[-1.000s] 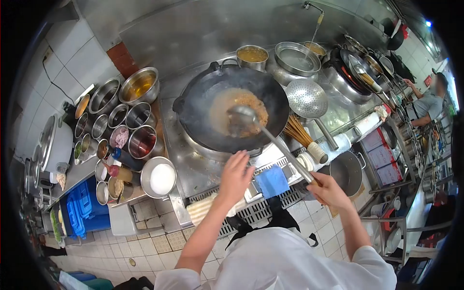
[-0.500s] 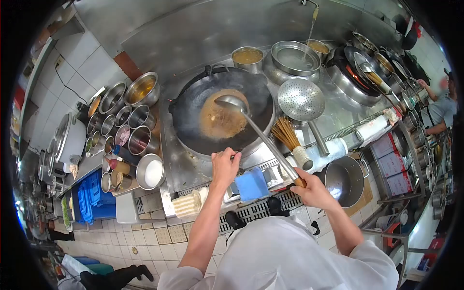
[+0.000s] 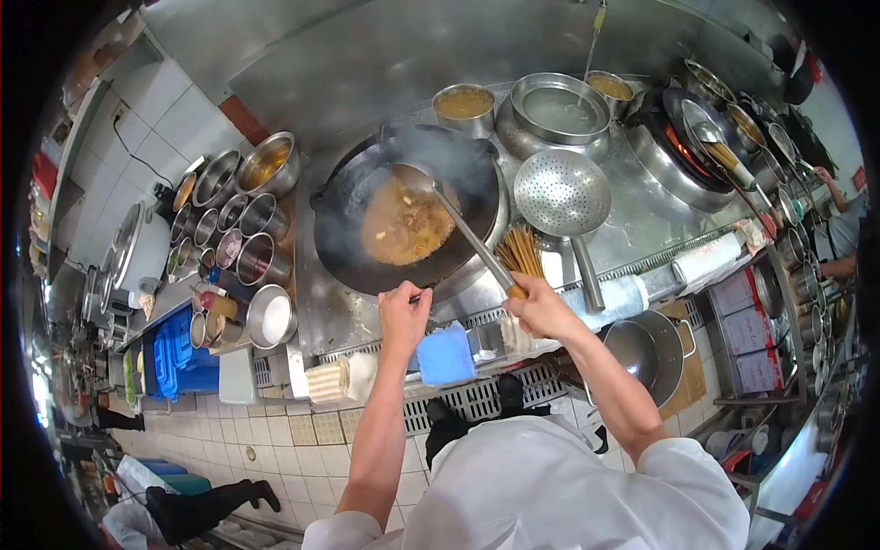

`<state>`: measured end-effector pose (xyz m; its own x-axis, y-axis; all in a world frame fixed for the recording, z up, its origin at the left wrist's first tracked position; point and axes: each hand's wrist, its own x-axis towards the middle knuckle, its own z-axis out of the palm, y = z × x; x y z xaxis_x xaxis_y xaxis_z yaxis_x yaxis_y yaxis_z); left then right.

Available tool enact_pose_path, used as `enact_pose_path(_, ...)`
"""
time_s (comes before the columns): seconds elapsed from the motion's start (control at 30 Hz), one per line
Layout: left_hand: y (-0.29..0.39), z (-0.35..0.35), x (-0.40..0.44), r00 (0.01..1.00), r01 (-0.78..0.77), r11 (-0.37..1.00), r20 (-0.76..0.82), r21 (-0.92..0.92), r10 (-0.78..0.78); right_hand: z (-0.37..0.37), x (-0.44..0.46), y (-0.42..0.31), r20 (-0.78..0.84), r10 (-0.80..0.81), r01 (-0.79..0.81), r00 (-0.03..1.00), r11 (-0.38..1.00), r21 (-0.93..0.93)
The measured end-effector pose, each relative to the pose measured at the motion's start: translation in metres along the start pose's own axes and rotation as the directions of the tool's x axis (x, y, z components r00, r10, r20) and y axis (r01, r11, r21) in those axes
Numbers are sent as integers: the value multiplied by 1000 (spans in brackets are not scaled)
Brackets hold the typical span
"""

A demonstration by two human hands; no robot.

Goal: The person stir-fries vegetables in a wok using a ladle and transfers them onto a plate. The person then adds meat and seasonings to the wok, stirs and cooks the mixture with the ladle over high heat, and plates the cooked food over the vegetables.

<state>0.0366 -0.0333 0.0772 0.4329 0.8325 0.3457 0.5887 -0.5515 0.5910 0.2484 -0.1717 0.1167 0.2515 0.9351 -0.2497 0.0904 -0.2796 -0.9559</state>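
Observation:
A black wok (image 3: 339, 243) sits on the stove, with brown food and liquid (image 3: 403, 225) steaming inside. My right hand (image 3: 541, 310) is closed round the wooden end of a long metal ladle (image 3: 477, 243), whose bowl lies at the far side of the food. My left hand (image 3: 404, 316) is closed on the wok's near handle, which is mostly hidden by the fingers. Just below, a blue cloth (image 3: 446, 355) lies on the stove's front edge. A bamboo brush (image 3: 522, 255) is beside the ladle handle, partly covered by my right hand.
A perforated strainer (image 3: 562, 192) and a water-filled basin (image 3: 560, 108) stand right of the wok. Metal bowls, one with white contents (image 3: 272, 317), crowd the left. A large pot (image 3: 643, 353) is low at the right. Co-workers are at the lower left (image 3: 211, 509) and far right (image 3: 843, 229).
My left hand has gone from open near the wok's edge to closed on its handle. The wok is tilted less away and sits further left in view; the ladle has moved left with my right hand.

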Motion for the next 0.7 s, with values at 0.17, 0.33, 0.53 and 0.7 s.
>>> enact_pose_path(0.17, -2, -2, 3, 999, -21, 1000, 36, -18, 22, -37, -18, -6, -128, 58, -31, 990, 978, 204)
enact_pose_path(0.33, 4, 1, 4, 999, 22, 1000, 38, -11, -22, -117, 88, 61, -541, -435, 120, 720, 846, -520)
enact_pose_path(0.53, 7, 13, 5, 999, 18, 997, -27, -71, -20, -220, 178, 5, -467, 38, -111, 883, 985, -131)
enact_pose_path(0.7, 12, 13, 7, 1000, 31, 997, 3, -69, -31, -176, 145, -6, -540, -73, 104, 838, 994, 27)
